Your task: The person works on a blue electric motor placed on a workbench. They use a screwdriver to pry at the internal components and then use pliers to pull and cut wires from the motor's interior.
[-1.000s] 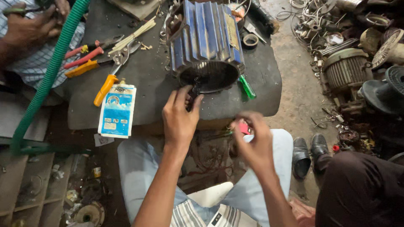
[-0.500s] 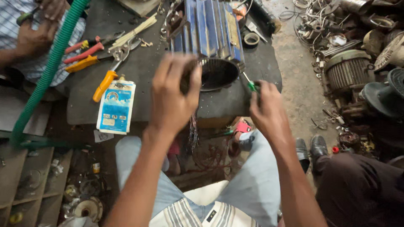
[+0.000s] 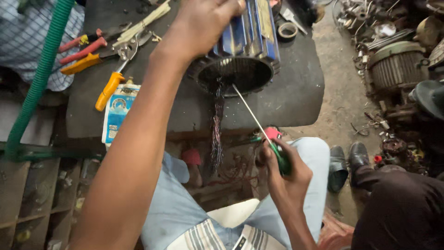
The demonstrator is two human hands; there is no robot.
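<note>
A blue ribbed motor housing [image 3: 252,37] lies on its side on the dark workbench [image 3: 296,102], its round open end facing me. A bundle of thin copper wires [image 3: 216,129] hangs out of that opening over the bench edge. My left hand [image 3: 203,23] rests on top of the housing, gripping it. My right hand [image 3: 282,171], below the bench edge, is closed around the green handle of a screwdriver [image 3: 256,122] whose long thin shaft points up into the open end.
Pliers with red, orange and yellow handles [image 3: 92,51] and a blue-white packet [image 3: 118,111] lie at the bench's left. A green corrugated hose [image 3: 39,78] runs down the left. Motor parts [image 3: 395,65] are piled at right. Another person's dark trouser leg [image 3: 402,208] and shoes [image 3: 358,157] are at lower right.
My left hand moved from the housing's open end up onto its top. My right hand picked the green screwdriver off the bench, drew back and aimed its shaft into the opening.
</note>
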